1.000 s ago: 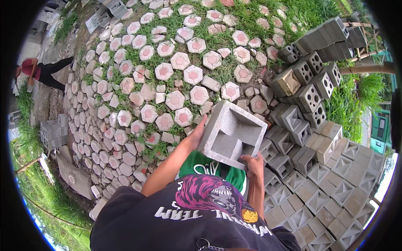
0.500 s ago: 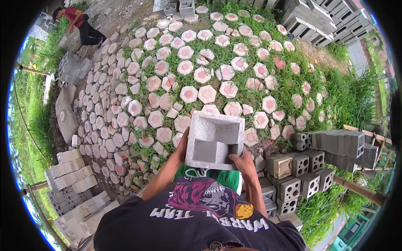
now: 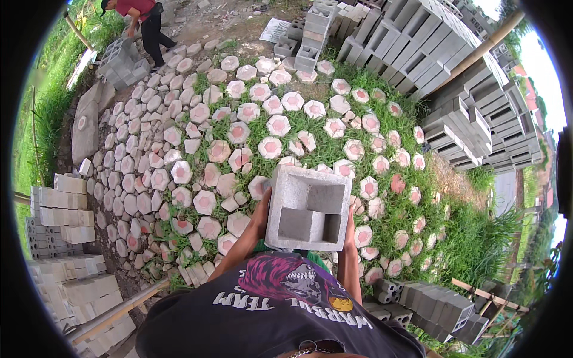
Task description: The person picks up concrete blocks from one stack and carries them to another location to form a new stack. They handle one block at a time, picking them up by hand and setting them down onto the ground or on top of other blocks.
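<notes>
A hollow grey concrete block [image 3: 274, 206] is held up in front of my body, its open cavities facing me. My left hand [image 3: 262, 209] presses on the block's left side, the fingers partly hidden behind it. On the opposite side my right hand [image 3: 350, 228] grips the right wall, most of its fingers out of sight. Below the block is ground laid with hexagonal paving stones [image 3: 278, 125] with pinkish centres, grass growing between them.
Tall stacks of hollow blocks [image 3: 412, 45] stand at the far right, with a smaller stack [image 3: 313, 36] at the far middle. Pale blocks [image 3: 71, 203] are piled at the left, grey ones [image 3: 433, 304] at the lower right. A person [image 3: 146, 24] bends over blocks [image 3: 122, 62] at the far left.
My view has swung to the far right stacks, with the block still in both hands. My right thumb has left the block's inside edge. The other person now bends at the far left blocks.
</notes>
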{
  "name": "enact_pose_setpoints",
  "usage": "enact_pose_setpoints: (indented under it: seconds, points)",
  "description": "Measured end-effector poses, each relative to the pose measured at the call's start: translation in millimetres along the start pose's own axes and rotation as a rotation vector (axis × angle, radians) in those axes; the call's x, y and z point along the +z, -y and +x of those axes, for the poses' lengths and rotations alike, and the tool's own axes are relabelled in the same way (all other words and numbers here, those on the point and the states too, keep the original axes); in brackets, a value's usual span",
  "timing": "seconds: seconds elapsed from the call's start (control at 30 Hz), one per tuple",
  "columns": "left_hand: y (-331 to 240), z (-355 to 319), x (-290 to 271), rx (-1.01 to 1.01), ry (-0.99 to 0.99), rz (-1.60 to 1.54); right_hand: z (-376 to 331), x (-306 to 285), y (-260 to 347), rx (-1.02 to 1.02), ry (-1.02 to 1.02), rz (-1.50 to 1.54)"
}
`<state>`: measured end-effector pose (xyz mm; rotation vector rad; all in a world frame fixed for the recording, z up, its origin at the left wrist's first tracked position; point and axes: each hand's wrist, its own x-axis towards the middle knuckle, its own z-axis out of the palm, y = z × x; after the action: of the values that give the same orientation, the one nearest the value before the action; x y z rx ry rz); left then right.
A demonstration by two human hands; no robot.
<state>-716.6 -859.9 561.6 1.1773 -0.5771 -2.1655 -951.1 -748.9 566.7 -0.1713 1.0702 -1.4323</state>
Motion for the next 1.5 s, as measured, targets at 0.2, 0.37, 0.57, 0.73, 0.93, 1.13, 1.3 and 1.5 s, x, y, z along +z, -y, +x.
enact_pose_setpoints:
  seconds: [0.2, 0.37, 0.57, 0.73, 0.93, 1.13, 1.3, 1.5]
  points:
    - [-123.3, 106.2, 16.6, -0.03, -0.08, 0.395, 119.6, 44.9, 55.1, -0.094, -0.022, -0.004]
    - [-238.6, 145.4, 38.7, -0.037, -0.171, 0.437, 219.2, 122.0, 93.0, -0.051, -0.036, 0.069]
    - [-308.6, 283.7, 3.6, 0.071, -0.252, 0.237, 389.2, 196.7, 139.6, 0.071, 0.134, -0.05]
    - [-397.0, 423.7, -17.8, 0.289, -0.337, 0.19, 561.6, 268.3, 186.1, 0.139, 0.227, -0.077]
    - [-561.0, 481.6, 45.1, 0.417, -0.375, 0.229, 727.1, 361.5, 261.5, 0.249, 0.371, -0.19]
    - [-652.9, 587.3, 9.6, 0.429, -0.323, -0.105, 842.3, 467.1, 305.4, 0.245, 0.377, -0.331]
    - [-732.6, 694.2, -38.7, 0.428, -0.185, -0.149, 944.7, 539.0, 324.7, 0.276, 0.276, -0.373]
    - [-895.1, 814.8, -49.6, 0.403, -0.153, 0.017, 1085.6, 613.6, 339.6, 0.177, 0.232, -0.192]
